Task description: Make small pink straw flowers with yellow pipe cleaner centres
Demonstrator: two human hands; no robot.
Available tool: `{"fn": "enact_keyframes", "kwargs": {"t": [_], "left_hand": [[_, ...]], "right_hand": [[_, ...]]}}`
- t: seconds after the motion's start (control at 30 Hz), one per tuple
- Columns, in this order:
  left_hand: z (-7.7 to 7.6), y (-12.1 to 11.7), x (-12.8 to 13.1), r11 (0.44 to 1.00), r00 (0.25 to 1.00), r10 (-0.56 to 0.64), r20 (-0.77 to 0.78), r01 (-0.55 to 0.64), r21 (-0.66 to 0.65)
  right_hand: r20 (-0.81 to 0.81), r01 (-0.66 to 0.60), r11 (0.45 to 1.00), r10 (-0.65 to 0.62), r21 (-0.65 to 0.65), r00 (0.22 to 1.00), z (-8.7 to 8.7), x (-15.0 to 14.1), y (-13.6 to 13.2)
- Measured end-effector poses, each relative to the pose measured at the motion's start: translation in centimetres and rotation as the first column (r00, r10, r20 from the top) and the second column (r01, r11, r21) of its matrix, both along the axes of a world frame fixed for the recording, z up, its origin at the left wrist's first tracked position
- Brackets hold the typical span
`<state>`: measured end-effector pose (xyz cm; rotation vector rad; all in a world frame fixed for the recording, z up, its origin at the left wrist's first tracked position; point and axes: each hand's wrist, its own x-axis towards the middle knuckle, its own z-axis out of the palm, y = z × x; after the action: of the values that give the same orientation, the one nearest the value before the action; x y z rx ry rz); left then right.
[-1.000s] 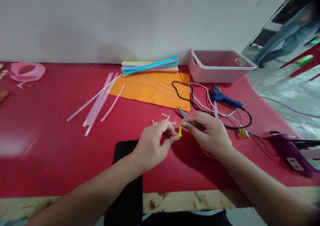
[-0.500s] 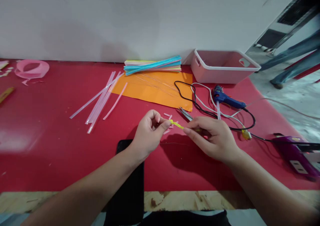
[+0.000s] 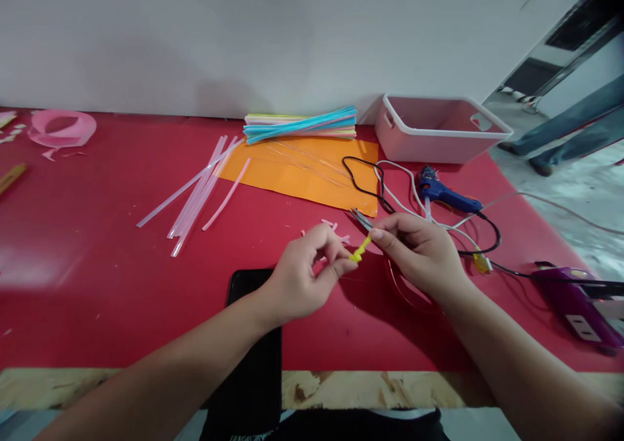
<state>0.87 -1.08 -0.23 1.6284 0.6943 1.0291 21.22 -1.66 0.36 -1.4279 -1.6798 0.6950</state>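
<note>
Both hands meet over the middle of the red table (image 3: 97,246), pinching a small yellow straw piece (image 3: 361,251) between them. My left hand (image 3: 305,278) grips its lower end with thumb and fingers curled. My right hand (image 3: 422,252) pinches the upper end, fingers closed. Small pink straw offcuts (image 3: 336,228) lie just beyond the hands. Scissors (image 3: 361,219) rest behind my right hand, their handles hidden under it.
Clear straws (image 3: 195,191) lie left of an orange sheet (image 3: 307,168); a stack of coloured straws (image 3: 299,125) sits behind it. White bin (image 3: 441,129), blue glue gun (image 3: 443,194) with cables, purple device (image 3: 575,298) at right. Black phone (image 3: 253,337) near the edge. Pink tape ring (image 3: 61,128) far left. A person's legs (image 3: 570,126) at right.
The yellow piece was stretched out between my hands half a second ago; now the hands are closer together and the piece is short and tilted up toward my right fingers.
</note>
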Motion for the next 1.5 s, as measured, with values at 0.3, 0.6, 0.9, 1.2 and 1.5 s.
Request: {"fn": "enact_keyframes", "kwargs": {"t": [0.3, 0.6, 0.9, 1.2, 1.5], "left_hand": [[-0.1, 1.2, 0.1, 0.929, 0.931, 0.357, -0.077, -0.362, -0.079], [-0.2, -0.5, 0.0, 0.973, 0.989, -0.005, -0.151, 0.04, 0.228], [0.5, 0.6, 0.3, 0.896, 0.883, 0.442, 0.158, -0.426, -0.13], [-0.4, 0.3, 0.0, 0.94, 0.92, 0.334, -0.203, -0.34, 0.008], [0.0, 0.0, 0.1, 0.958, 0.923, 0.284, -0.26, -0.281, 0.047]], "right_hand": [[0.181, -0.302, 0.936, 0.271, 0.179, 0.946, 1.2, -0.1, -1.4], [0.059, 0.201, 0.969, -0.211, 0.146, 0.976, 0.3, -0.1, -0.9], [0.207, -0.281, 0.957, 0.262, 0.068, 0.943, 1.5, -0.2, -1.8], [0.291, -0.023, 0.994, -0.008, 0.104, 0.957, 0.9, 0.0, -0.8], [0.356, -0.227, 0.955, 0.149, 0.189, 0.923, -0.1, -1.8, -1.8]]}}
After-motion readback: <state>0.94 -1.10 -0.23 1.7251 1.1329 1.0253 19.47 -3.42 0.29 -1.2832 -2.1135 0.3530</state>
